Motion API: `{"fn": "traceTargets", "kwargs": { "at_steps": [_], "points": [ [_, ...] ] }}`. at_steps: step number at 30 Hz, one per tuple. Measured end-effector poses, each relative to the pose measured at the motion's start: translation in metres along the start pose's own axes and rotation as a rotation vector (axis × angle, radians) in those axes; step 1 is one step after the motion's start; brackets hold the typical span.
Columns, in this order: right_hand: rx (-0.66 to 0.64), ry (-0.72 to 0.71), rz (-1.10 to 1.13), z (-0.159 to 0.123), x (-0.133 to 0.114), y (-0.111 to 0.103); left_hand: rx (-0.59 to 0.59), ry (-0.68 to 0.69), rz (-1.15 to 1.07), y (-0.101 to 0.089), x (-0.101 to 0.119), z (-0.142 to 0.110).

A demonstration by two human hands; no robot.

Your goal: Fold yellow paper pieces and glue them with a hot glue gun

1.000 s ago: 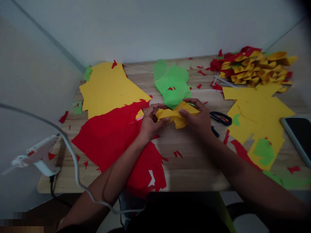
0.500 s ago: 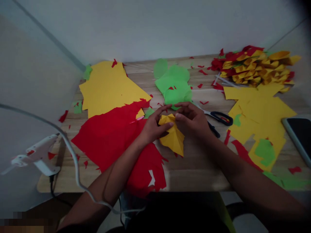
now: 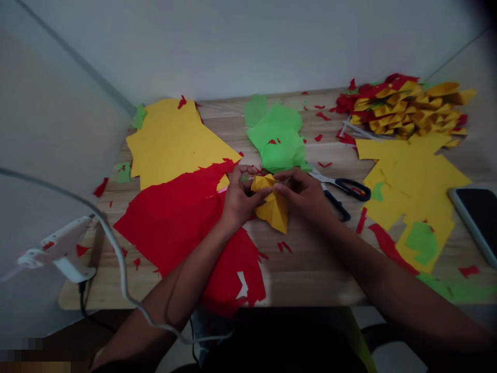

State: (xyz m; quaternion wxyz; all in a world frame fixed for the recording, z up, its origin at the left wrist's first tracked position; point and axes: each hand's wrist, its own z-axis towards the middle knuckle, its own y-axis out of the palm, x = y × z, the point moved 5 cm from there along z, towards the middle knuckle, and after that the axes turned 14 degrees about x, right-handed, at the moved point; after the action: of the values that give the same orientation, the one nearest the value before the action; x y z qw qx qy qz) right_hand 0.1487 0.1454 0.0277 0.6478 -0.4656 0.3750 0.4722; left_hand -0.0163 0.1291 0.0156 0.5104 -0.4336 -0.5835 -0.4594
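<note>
A creased piece of yellow paper [image 3: 274, 211] is held between my two hands over the middle of the table, its pointed end toward me. My left hand [image 3: 239, 199] grips its left edge, thumb on top and fingers behind. On the other side, my right hand [image 3: 305, 191] pinches its upper right edge between thumb and fingers. Green paper [image 3: 277, 134] lies just beyond my fingertips. Scissors with dark handles [image 3: 351, 189] rest beside my right hand, their blades partly hidden by it. Red paper [image 3: 171, 220] spreads under my left forearm.
Yellow sheets [image 3: 166, 140] lie at the back left, cut yellow paper [image 3: 411, 176] at the right. A pile of folded yellow and red pieces [image 3: 411, 109] sits back right. A phone [image 3: 476, 217] lies at the right edge, a white glue gun [image 3: 66, 248] at the left. A white cable [image 3: 116, 243] crosses my left arm.
The yellow paper has tipped, its lower point now higher and slightly left. My right hand has shifted its fingers along the upper edge; my left fingers are more bent.
</note>
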Motion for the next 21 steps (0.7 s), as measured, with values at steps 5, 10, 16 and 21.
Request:
{"fn": "traceTargets", "kwargs": {
  "at_steps": [5, 10, 16, 21],
  "points": [
    [0.006, -0.023, -0.09, 0.001, 0.003, -0.001, 0.072, 0.143, 0.243, -0.01, -0.005, 0.005],
    [0.008, -0.139, -0.257, 0.0, 0.005, -0.001, 0.097, 0.443, 0.722, -0.015, 0.005, 0.005],
    [0.011, -0.241, -0.492, -0.005, 0.005, 0.0, 0.026, 0.562, 0.909, -0.01, 0.011, 0.001],
    [-0.02, -0.266, -0.544, -0.007, 0.006, 0.002, 0.028, 0.553, 0.976, -0.01, 0.011, 0.001]
  ]
}}
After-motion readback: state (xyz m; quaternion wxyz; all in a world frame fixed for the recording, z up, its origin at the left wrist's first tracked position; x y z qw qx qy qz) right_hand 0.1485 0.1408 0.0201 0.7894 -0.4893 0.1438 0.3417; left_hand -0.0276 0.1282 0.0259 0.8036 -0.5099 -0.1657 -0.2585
